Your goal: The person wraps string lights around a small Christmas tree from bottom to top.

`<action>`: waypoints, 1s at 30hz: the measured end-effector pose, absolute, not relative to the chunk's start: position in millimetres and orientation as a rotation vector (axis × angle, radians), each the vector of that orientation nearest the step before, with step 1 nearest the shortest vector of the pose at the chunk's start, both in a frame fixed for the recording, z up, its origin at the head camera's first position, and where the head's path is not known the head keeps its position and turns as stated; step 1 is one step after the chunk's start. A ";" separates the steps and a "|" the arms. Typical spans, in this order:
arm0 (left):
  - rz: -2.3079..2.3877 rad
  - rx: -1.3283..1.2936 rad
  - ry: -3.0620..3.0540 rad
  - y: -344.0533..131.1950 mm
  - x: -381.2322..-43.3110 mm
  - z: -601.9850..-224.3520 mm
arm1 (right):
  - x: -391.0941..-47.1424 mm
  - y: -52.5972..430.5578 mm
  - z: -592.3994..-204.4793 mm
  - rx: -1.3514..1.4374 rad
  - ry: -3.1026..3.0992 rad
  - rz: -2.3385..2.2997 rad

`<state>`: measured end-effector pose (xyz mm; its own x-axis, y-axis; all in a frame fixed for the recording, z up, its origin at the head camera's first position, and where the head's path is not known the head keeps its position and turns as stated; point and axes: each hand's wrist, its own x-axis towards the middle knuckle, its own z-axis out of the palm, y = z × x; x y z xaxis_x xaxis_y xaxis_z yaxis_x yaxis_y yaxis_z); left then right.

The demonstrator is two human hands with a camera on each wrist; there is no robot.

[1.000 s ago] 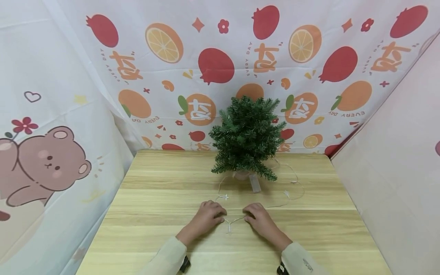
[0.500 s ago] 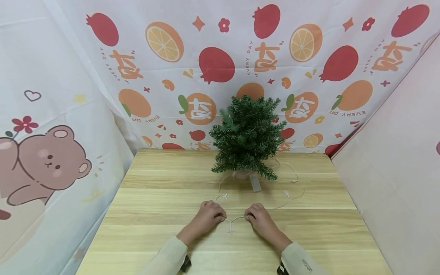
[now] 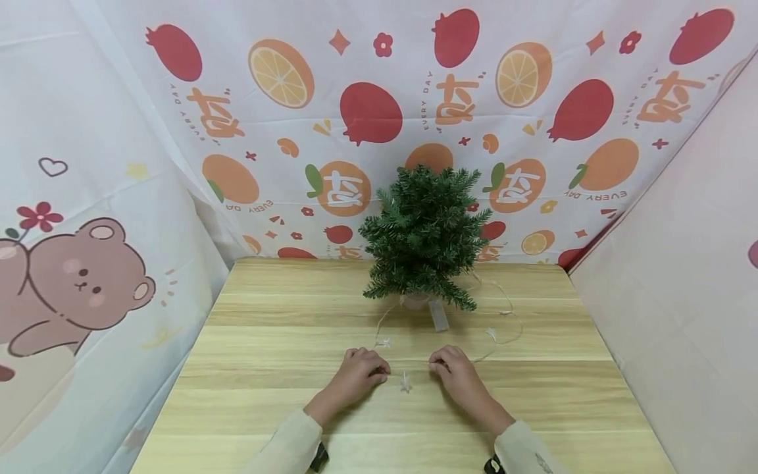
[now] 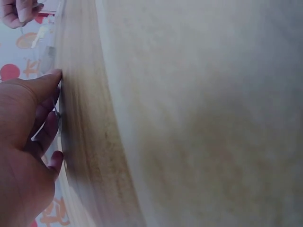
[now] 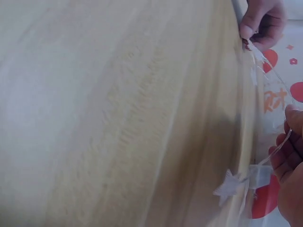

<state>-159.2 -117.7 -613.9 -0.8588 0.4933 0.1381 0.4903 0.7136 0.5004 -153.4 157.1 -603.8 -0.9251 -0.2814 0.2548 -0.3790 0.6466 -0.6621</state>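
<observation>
String of star lights (image 3: 405, 383) stretches between the left hand (image 3: 358, 372) and right hand (image 3: 460, 376), both pinching it; straightening seems in hand, next calling for even tension

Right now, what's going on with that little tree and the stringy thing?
Somebody's left fingers and right fingers hold a thin string stretched between them. A little white star on it is in the middle. More of the string lies on the table, looping by the foot of the green tree, which stands further back. The fingers aren't touching the tree.
</observation>
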 end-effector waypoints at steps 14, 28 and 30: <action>0.821 1.061 3.079 -127.9 -164.1 -614.7 | -150.2 175.7 -586.6 0.580 -2.724 1.044; 0.898 1.110 3.349 -141.3 -189.5 -597.9 | -151.7 188.3 -571.3 0.590 -2.717 0.943; 0.872 1.072 3.401 -144.5 -193.4 -594.2 | -152.1 190.2 -568.4 0.583 -2.724 0.922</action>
<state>-193.4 -144.5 -594.2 -0.7045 0.3842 0.5967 0.6239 0.7360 0.2627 -152.1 190.2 -568.4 -0.9005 -0.3006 0.3143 -0.4297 0.7266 -0.5361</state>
